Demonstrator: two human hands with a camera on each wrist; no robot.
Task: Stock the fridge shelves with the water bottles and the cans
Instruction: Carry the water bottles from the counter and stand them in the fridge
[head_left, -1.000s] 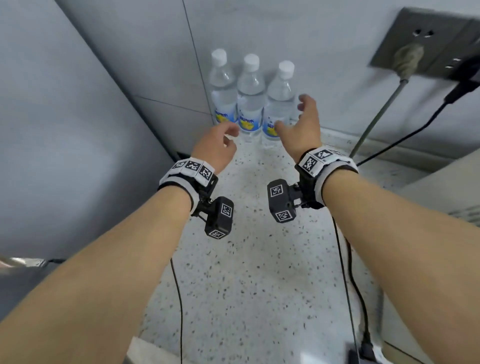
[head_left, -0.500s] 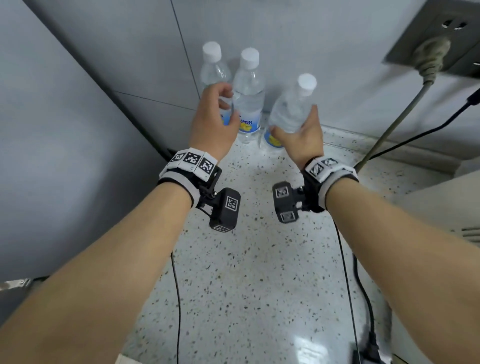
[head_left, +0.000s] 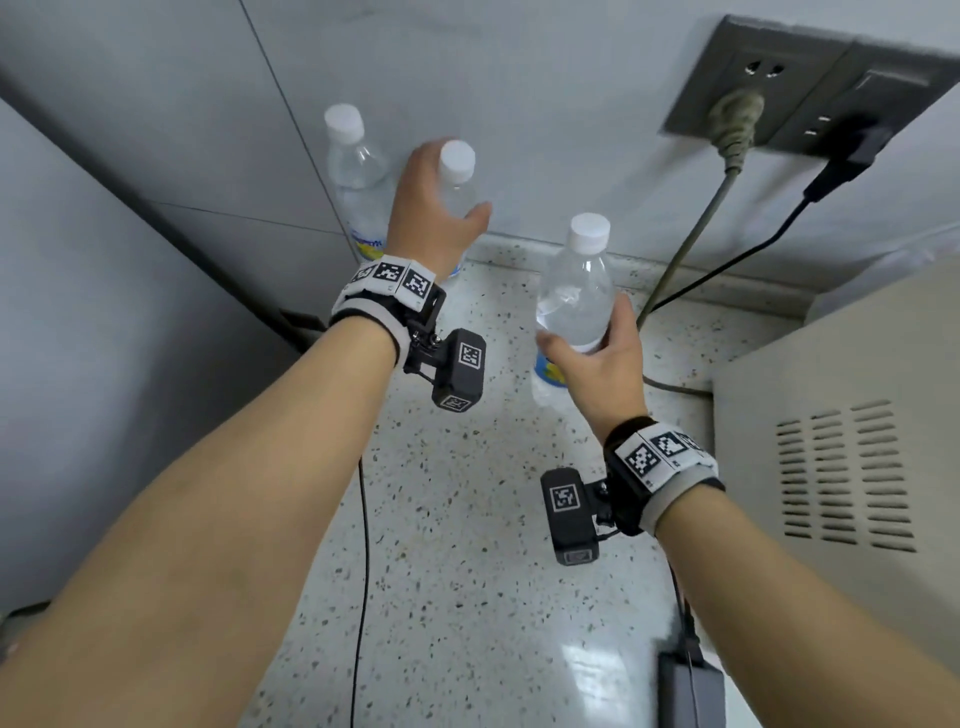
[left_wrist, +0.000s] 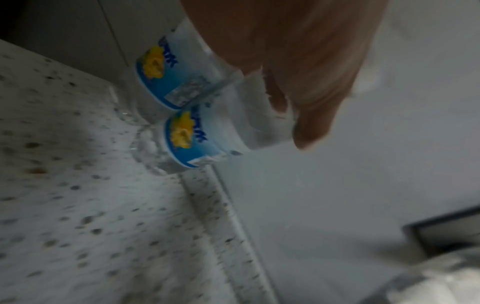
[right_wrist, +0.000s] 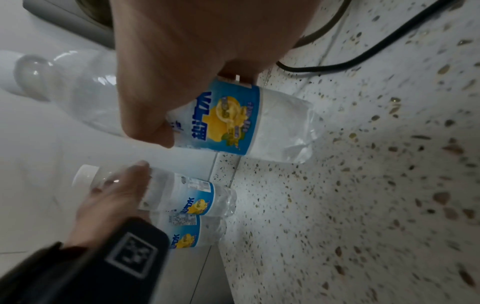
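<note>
The right hand (head_left: 597, 369) has its fingers wrapped tight round a clear plastic water bottle with a white cap and a blue label (head_left: 574, 301). This bottle is up off the speckled white stone surface (head_left: 467, 519) and leans a bit. It is in front of the grey wall socket (head_left: 779, 88), nearer the person.

The left hand (head_left: 431, 208) has its fingers curled round a second clear water bottle with a white cap (head_left: 457, 171). From the left wrist view, that bottle's bottom seems to be just off the surface, but the picture is blurry. A third clear water bottle with a white cap (head_left: 353, 176) stands just beside it, on the side away from the socket, by the grey wall.

What could go wrong? The left hand's bottle is very close to the third bottle. It looks like it could bump it and knock it over as it lifts. The bottles look smooth and squashy, so a loose hold could let 1 slip and fall. A black cable (head_left: 727, 265) runs down from the socket, and a swinging bottle might catch it.

The blue labels show a yellow lemon picture and big white letters in Chinese. The writing is too blurry to read well. No fridge and no cans can be seen.
</note>
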